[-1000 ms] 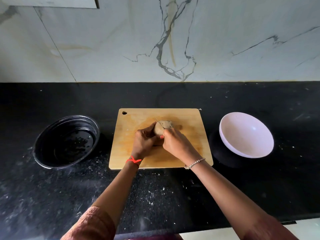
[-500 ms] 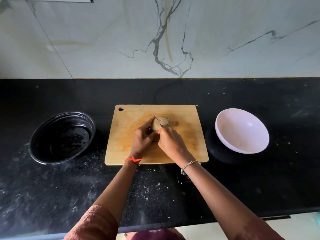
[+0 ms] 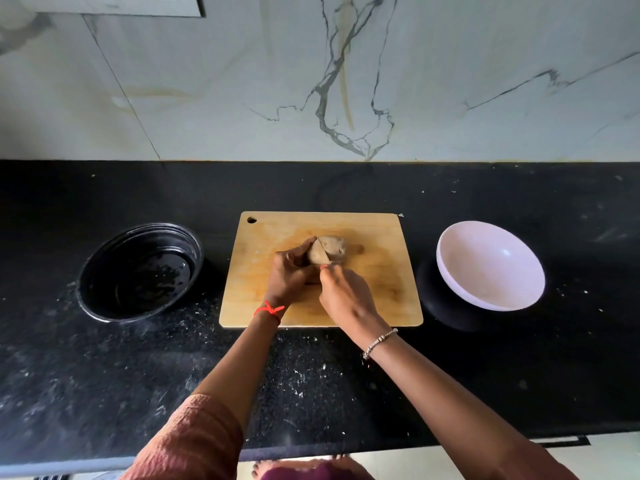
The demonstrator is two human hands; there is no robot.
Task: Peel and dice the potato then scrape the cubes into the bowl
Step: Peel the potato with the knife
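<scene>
We see an unpeeled potato (image 3: 331, 249) on a wooden cutting board (image 3: 377, 289), centred on a black speckled counter (image 3: 311, 375). Our left hand (image 3: 289, 275) grips the potato's left side; our right hand (image 3: 346, 296) is closed around a knife (image 3: 322, 250) laid across it. A black bowl (image 3: 138, 271) sits left, a white bowl (image 3: 490, 265) right, both well apart from the board.

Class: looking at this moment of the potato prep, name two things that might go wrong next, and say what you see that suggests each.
1. The left hand grips the potato right beside the knife blade; a slip might cut the fingers.
2. The white bowl sits tilted on the counter, apart from the cutting board; scraped cubes may spill.
</scene>
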